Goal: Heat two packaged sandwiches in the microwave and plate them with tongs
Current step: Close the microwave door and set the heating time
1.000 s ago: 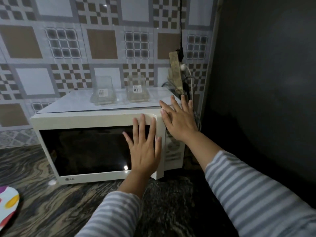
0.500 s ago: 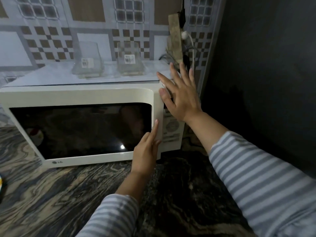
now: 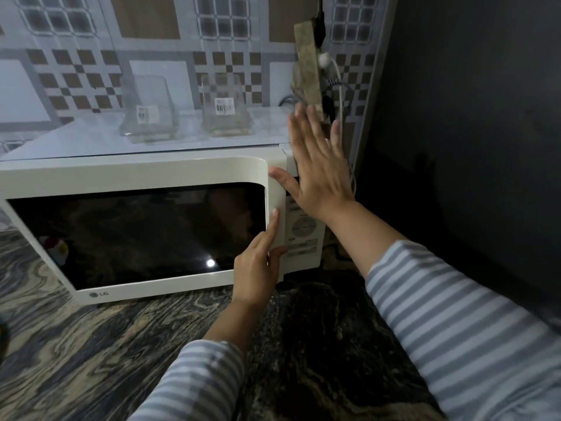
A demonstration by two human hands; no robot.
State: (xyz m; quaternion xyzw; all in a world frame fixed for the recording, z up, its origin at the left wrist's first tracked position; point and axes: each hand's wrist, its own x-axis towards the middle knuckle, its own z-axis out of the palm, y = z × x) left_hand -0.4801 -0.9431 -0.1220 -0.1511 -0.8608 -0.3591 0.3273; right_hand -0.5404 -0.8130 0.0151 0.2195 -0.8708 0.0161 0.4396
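Since the frame one second ago, left hand [image 3: 258, 265] has dropped from a flat, spread press on the door glass to the door's right edge, where it now grips. Right hand [image 3: 318, 171] has stayed braced at the upper right corner of the microwave [image 3: 133, 174].

Head view:
- Left hand: fingers curled around the right edge of the door [image 3: 136, 232], index finger extended up along the frame, thumb wrapped behind the edge. It pinches the door edge.
- Right hand: fingers straight and spread, palm flat against the upper part of the control panel [image 3: 303, 229] and the cabinet corner, thumb lying on the door frame. It holds nothing.
- Microwave: stands on the dark marbled table [image 3: 121, 344], backed against the tiled wall. Its long axis runs left to right across the view; the door faces the person, turned slightly to the left. The door appears closed or barely cracked; which one cannot be determined.
- Two clear glass containers [image 3: 148, 110] stand on the microwave top, side by side and apart.
- A power strip [image 3: 308, 62] hangs on the wall behind the right hand.

Task status (judgement): early stage. No sandwiches, tongs or plate are visible, and the cavity behind the dark glass cannot be read. Loading, heating and plating appear to be outstanding.
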